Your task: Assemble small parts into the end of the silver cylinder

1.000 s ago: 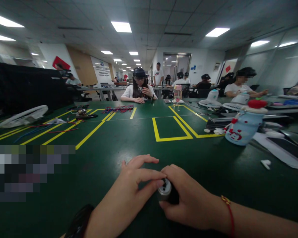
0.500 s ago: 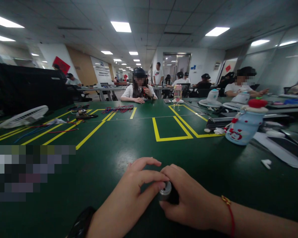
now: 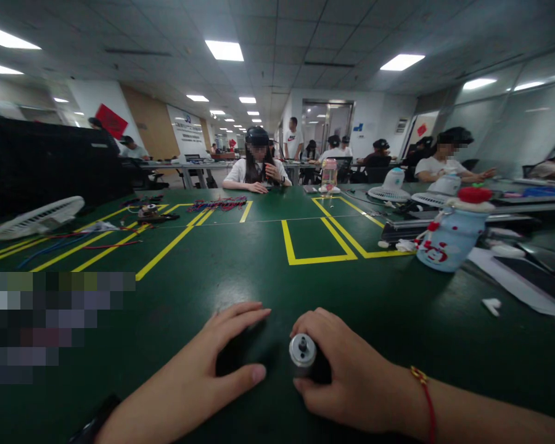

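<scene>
Plainly enough, the right hand [image 3: 346, 364] grasps a dark cylinder with a silver end [image 3: 302, 354], its thumb and fingers curled around the side. That end, with a short pin standing at its middle, faces up; whether the base touches the green table [image 3: 240, 246], I cannot tell. Both hands are toward the near edge. Just to the cylinder's left, the left hand [image 3: 198, 364] is free, its thumb spread from the fingers and its tips apart from the metal. Yellow tape [image 3: 324, 261] marks out a frame beyond them. Over toward the right edge stands a blue bottle [image 3: 456, 237] with a red top, and nearer lies a small white piece [image 3: 491, 306] beside a white sheet [image 3: 499, 271]. Coloured wires [image 3: 219, 203] lie toward the far edge, where a person [image 3: 258, 169] sits; a white fan [image 3: 39, 219] is toward the left edge.
</scene>
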### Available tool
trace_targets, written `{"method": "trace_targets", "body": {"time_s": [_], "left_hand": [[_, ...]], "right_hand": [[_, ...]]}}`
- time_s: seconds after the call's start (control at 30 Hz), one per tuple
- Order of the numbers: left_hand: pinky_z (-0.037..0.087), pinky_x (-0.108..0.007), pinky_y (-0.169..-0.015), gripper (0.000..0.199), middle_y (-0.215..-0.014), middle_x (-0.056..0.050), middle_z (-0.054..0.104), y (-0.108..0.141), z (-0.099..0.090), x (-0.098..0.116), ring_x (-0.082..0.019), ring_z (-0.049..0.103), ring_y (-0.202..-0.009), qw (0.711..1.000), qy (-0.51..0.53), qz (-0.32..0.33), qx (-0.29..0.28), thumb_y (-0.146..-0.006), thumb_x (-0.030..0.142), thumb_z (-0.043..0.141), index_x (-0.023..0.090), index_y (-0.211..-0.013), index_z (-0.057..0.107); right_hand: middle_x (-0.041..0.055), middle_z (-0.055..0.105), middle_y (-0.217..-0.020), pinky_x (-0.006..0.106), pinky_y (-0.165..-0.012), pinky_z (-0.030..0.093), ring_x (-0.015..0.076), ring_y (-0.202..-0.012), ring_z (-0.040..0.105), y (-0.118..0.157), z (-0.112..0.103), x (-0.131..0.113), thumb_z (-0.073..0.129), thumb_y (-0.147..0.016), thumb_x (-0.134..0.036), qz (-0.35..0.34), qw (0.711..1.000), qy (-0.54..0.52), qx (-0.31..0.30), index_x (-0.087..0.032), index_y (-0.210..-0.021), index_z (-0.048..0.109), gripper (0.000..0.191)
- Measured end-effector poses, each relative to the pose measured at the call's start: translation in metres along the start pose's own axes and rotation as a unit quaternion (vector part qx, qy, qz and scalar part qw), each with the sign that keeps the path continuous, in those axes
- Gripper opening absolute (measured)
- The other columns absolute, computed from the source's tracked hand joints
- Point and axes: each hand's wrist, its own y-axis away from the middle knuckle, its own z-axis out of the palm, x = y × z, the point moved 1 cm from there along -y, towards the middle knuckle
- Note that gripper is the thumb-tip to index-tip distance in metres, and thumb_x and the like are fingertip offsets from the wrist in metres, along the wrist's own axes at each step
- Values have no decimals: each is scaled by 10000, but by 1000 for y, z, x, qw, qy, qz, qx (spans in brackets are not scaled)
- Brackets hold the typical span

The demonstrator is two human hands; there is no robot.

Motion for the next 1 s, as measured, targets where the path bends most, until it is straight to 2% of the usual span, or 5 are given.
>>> {"method": "trace_targets", "body": {"time_s": [0.17, 0.63, 0.73, 0.87, 1.0], "left_hand": [[120, -717, -1106, 713, -1610, 21, 228, 8, 2, -15, -411, 123, -1461, 993, -104, 4, -50, -806, 600, 634, 483, -1443, 338], [86, -673, -1133, 693, -1604, -3, 250, 8, 2, -11, -365, 182, -1462, 994, -95, 19, -47, -813, 513, 673, 459, -1435, 371], [71, -661, -1143, 652, -1563, 2, 346, 4, 5, -6, -341, 249, -1444, 997, -67, 17, -20, -815, 477, 689, 451, -1407, 416], [287, -523, -1137, 335, -1331, 6, 589, -9, 11, 17, -245, 513, -1262, 996, 54, 40, 57, -912, 366, 596, 381, -1247, 593], [426, -381, -1037, 193, -1221, 16, 618, -21, 13, 45, -205, 575, -1153, 984, 131, 88, 78, -899, 277, 623, 348, -1052, 717]], "right_hand": [[51, 568, -944, 366, -762, 404, 215, -839, 479, 0, 0, 0, 640, -688, -182, 3, 1000, -4, -9, -184, -986, 537, 315], [51, 559, -945, 363, -760, 393, 214, -841, 473, 0, 1, -1, 612, -689, -158, 1, 1000, 2, -3, -182, -979, 528, 303], [50, 558, -940, 365, -759, 391, 214, -838, 470, 0, 2, 0, 609, -686, -157, -4, 1000, 7, 3, -180, -965, 527, 292], [46, 558, -923, 361, -738, 390, 213, -825, 467, 0, 3, 1, 609, -693, -176, -9, 1000, 15, 0, -183, -946, 524, 267], [49, 554, -936, 359, -736, 389, 215, -832, 469, -1, 5, 3, 611, -711, -200, -15, 1000, 20, -5, -185, -943, 512, 253]]}}
